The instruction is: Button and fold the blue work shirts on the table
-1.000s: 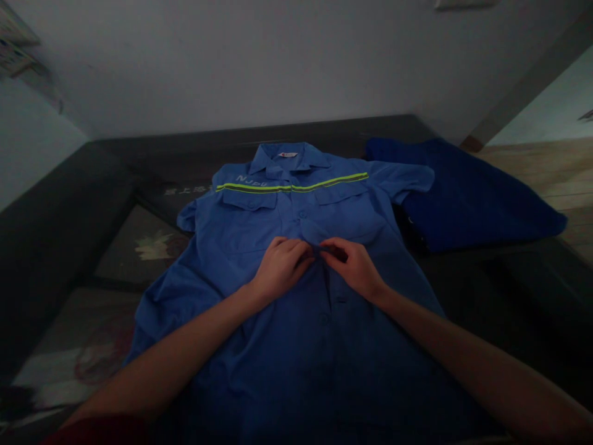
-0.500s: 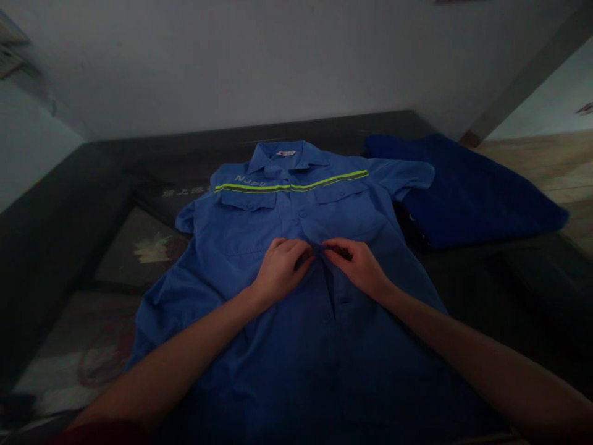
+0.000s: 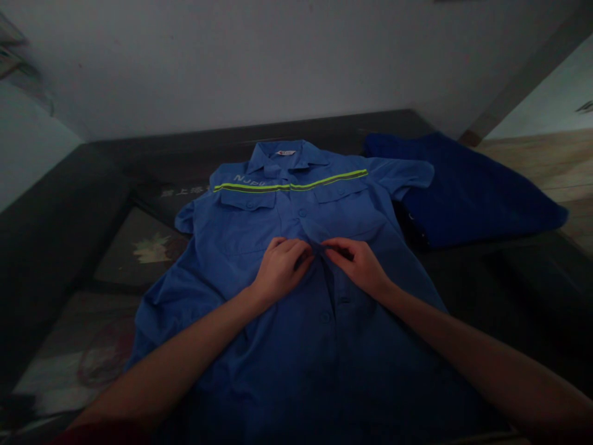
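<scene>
A blue short-sleeved work shirt (image 3: 250, 232) lies front up, collar away from me, with a yellow-green and grey stripe across the chest. My left hand (image 3: 283, 269) pinches one front edge of the shirt at mid-chest. Close beside it, my right hand (image 3: 359, 264) pinches the opposite edge, the fingertips of both hands nearly meeting. The cloth between them is slightly raised; any button there is hidden by my fingers. Above the hands a button (image 3: 302, 213) shows on the front, and below them, where the front gapes, another button (image 3: 325, 316) is visible.
A darker blue folded cloth (image 3: 477, 191) lies to the right, partly under the shirt's sleeve. The dark surface (image 3: 152, 161) under the shirt bears printed characters and pictures on the left. A pale wall (image 3: 259, 68) rises behind it.
Almost nothing differs. Both hands keep their pinch on the shirt's front edges in the same place, and the view has shifted very slightly.
</scene>
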`<state>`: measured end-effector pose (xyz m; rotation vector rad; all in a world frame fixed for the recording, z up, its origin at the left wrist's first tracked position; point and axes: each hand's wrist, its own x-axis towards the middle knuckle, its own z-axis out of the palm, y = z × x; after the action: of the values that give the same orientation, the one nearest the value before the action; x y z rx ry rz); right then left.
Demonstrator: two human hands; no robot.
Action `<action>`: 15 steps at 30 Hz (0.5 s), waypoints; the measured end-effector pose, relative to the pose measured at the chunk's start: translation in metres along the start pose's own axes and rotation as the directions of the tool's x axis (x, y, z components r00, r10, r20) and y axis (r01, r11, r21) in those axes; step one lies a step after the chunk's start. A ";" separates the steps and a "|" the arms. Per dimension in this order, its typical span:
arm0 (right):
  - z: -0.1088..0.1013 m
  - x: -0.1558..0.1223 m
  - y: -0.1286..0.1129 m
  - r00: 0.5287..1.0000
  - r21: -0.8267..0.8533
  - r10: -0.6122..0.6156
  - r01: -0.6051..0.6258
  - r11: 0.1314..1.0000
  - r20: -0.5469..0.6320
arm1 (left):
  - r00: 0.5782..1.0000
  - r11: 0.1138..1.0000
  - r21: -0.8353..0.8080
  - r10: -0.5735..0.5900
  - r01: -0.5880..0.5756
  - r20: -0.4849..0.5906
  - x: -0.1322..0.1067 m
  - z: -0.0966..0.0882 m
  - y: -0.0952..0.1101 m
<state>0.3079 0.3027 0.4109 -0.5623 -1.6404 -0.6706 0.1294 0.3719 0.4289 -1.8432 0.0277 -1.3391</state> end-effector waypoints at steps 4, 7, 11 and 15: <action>0.000 0.000 -0.001 1.000 -0.009 -0.003 0.003 1.000 0.002 | 1.000 1.000 0.006 -0.004 0.004 0.001 0.000 0.000 0.000; 0.000 0.000 -0.002 1.000 -0.026 -0.002 0.002 1.000 -0.001 | 1.000 1.000 0.005 -0.007 0.007 -0.008 0.001 0.000 0.000; 0.001 -0.002 -0.003 0.999 -0.071 -0.025 0.023 0.997 -0.026 | 1.000 1.000 -0.003 -0.009 0.009 -0.004 0.001 0.000 0.000; 0.004 -0.006 -0.006 0.998 -0.091 -0.056 0.054 0.994 -0.022 | 1.000 1.000 -0.004 -0.014 0.014 -0.005 0.000 0.000 0.000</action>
<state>0.3023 0.3011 0.4041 -0.5732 -1.6141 -0.7926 0.1294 0.3720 0.4289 -1.8469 0.0202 -1.3544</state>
